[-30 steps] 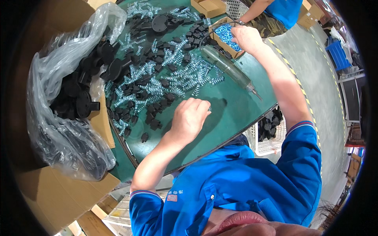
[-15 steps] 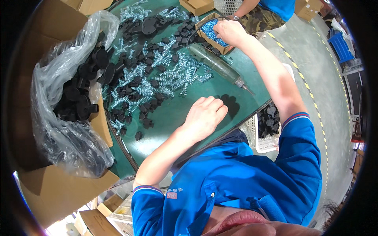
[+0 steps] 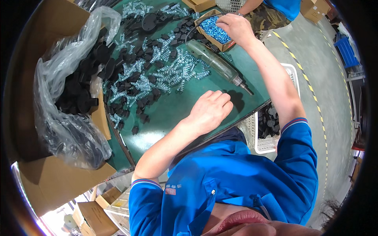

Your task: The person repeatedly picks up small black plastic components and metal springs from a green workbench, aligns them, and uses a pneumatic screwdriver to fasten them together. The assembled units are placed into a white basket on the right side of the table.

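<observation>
My left hand (image 3: 210, 112) hovers over the near edge of the green table (image 3: 157, 133), fingers curled and closed; what they hold, if anything, is hidden beneath the knuckles. My right hand (image 3: 238, 30) reaches to the far right, over the edge of a small cardboard box of blue metal screws (image 3: 214, 30). Its fingers are bent together, and whatever lies between them is too small to make out. Between my hands lies a green power screwdriver (image 3: 216, 63), its bit pointing toward me. Left of it spread many loose coil springs (image 3: 173, 70) and small black blocks (image 3: 143, 117).
An open carton with clear plastic film (image 3: 59, 129) and round black parts (image 3: 84, 100) stands at left. A white crate (image 3: 265, 146) of black parts is below the table's right edge. Another person's forearm (image 3: 250, 5) is beyond the screw box. Yellow-striped floor (image 3: 307, 86) lies right.
My right hand has drawn back slightly to the right from over the screws, uncovering more of them. My left hand has moved a little right and away from me.
</observation>
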Demonstrator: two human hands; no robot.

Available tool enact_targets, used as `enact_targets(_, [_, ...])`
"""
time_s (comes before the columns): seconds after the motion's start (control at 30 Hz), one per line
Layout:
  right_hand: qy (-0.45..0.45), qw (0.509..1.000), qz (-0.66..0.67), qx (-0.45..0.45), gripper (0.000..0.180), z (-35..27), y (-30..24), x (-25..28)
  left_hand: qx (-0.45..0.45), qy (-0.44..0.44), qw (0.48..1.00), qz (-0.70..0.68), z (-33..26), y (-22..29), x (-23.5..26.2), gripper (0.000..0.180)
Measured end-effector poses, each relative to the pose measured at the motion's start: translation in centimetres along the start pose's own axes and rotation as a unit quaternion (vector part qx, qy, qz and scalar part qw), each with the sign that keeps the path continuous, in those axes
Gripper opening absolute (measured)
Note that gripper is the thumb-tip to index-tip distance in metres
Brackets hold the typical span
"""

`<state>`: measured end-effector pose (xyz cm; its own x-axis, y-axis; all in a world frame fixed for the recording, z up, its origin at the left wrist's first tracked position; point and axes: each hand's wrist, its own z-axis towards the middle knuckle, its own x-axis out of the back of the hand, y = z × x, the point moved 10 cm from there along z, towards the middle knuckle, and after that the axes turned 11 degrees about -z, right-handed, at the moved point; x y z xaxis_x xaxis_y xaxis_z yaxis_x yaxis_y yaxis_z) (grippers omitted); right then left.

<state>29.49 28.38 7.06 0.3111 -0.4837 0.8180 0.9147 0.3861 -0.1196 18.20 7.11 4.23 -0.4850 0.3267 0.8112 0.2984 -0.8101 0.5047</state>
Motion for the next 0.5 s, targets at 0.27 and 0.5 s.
enact_targets(0.27, [-0.149,0.841,0.432,-0.291,0.012,-12.7,1.6,4.3,-0.006,0.049,0.997,0.059,2.1,-2.1,1.7,0.009])
enact_targets(0.5, [-0.090,0.897,0.239,-0.361,0.009,-24.6,0.6,7.2,-0.004,0.058,0.998,0.021,3.1,-5.4,0.6,0.018])
